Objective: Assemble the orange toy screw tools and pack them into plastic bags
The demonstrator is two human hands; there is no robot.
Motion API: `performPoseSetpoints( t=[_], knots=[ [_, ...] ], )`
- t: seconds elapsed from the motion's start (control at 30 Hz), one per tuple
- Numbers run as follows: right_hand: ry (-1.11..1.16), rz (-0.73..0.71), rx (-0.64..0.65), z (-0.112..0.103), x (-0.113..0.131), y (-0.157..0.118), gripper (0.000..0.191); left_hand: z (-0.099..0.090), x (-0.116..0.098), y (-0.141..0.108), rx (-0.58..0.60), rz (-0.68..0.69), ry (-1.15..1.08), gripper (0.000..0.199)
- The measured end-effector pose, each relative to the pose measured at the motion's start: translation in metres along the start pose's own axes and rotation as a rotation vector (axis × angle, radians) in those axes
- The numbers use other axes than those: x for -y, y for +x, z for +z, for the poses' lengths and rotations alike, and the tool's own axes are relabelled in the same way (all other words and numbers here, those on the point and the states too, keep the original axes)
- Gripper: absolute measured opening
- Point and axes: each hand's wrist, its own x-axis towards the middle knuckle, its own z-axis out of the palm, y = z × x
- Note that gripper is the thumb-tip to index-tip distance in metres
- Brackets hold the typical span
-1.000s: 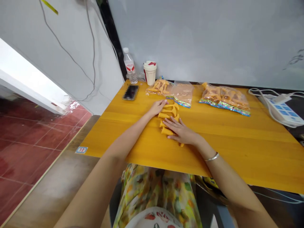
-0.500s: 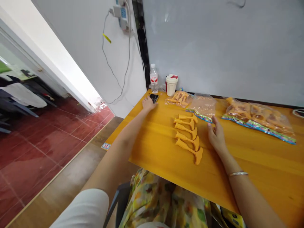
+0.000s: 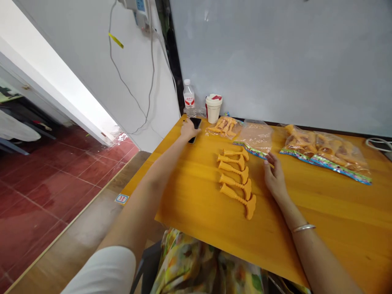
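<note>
My left hand lies at the table's far left corner over a black smartphone, which shows past the hand on both sides. Several orange plastic horn-shaped pieces lie side by side in a row on the wooden table, flared ends to the right. My right hand rests with its fingers apart, just right of that row and touching none of the pieces. Beyond it lie a clear bag of orange pieces and a nearly flat clear bag.
A smaller bag of orange pieces, a water bottle and a white cup stand along the wall. The table's left edge drops to a wooden strip and red tiled floor. A wall socket strip trails cables.
Both hands have left the orange pieces, which now lie spread in a row. My left hand has moved onto the phone, and the phone has turned. My right hand has moved right of the row.
</note>
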Motion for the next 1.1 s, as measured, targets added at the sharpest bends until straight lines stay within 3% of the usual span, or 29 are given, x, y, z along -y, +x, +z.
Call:
performPoseSetpoints(
  t=[0.23, 0.37, 0.5, 0.57, 0.67, 0.77, 0.83, 1.0, 1.1],
  knots=[
    [-0.03, -0.028, -0.007, 0.001, -0.007, 0.001, 0.063, 0.017, -0.059, -0.04, 0.133, 0.141, -0.157, 0.1],
    [-0.018, -0.026, 0.002, 0.0, -0.009, 0.002, 0.063, 0.026, -0.078, -0.04, 0.123, 0.138, -0.176, 0.105],
    [0.007, 0.004, 0.011, 0.0, -0.009, 0.001, 0.065, 0.025, -0.058, -0.021, 0.201, 0.146, -0.474, 0.116],
    [0.013, 0.004, 0.018, 0.001, -0.009, 0.001, 0.066, 0.024, -0.036, -0.014, 0.249, 0.136, -0.671, 0.103],
    [0.005, -0.007, 0.022, 0.001, -0.009, 0.002, 0.065, 0.028, 0.0, -0.012, 0.299, 0.117, -0.774, 0.081],
    [0.002, -0.005, 0.019, 0.001, -0.01, 0.002, 0.066, 0.035, 0.023, -0.015, 0.344, 0.119, -0.844, 0.078],
    [0.003, -0.001, 0.02, 0.001, -0.012, 0.003, 0.065, 0.038, 0.028, -0.015, 0.385, 0.135, -0.876, 0.092],
    [-0.018, 0.012, 0.009, -0.001, -0.017, 0.004, 0.064, 0.039, 0.02, -0.013, 0.554, 0.189, -0.899, 0.147],
    [-0.021, 0.002, 0.011, -0.002, -0.018, 0.004, 0.062, 0.041, 0.016, -0.01, 0.561, 0.197, -0.864, 0.16]
  ],
)
